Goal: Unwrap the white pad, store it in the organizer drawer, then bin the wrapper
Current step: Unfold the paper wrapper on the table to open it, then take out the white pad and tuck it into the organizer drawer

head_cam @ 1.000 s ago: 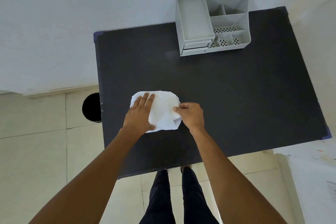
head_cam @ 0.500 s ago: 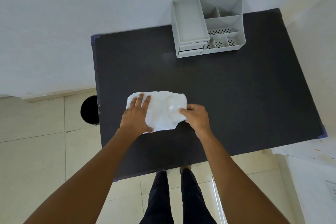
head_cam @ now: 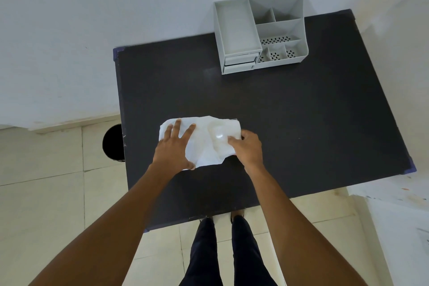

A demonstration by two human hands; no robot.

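Change since earlier frame: right hand [head_cam: 249, 148] sits further right than a second ago, and the clear wrapper [head_cam: 224, 139] is stretched out that way from the white bundle; left hand has barely shifted.
Bin: black bin [head_cam: 113, 143] on the floor just beside the table's left edge, half hidden by it; no wrapper seen in it.
Left hand: left hand [head_cam: 173, 148] lies flat, fingers spread wide, pressing the pad's left part onto the table.
Pad: white pad [head_cam: 202, 144] rests on the black table [head_cam: 301, 123] near the front edge, between both hands, partly covered.
Right hand: fingers pinched narrow on the wrapper's right end.
Organizer: grey organizer [head_cam: 260, 32] at the table's back edge, well apart from the pad; its two small drawers [head_cam: 240, 64] appear closed.
Progress: unwrapping under way, judged not finished; how much of the pad is free cannot be told.
Remaining: finish unwrapping, open a drawer, store the pad, bin the wrapper.
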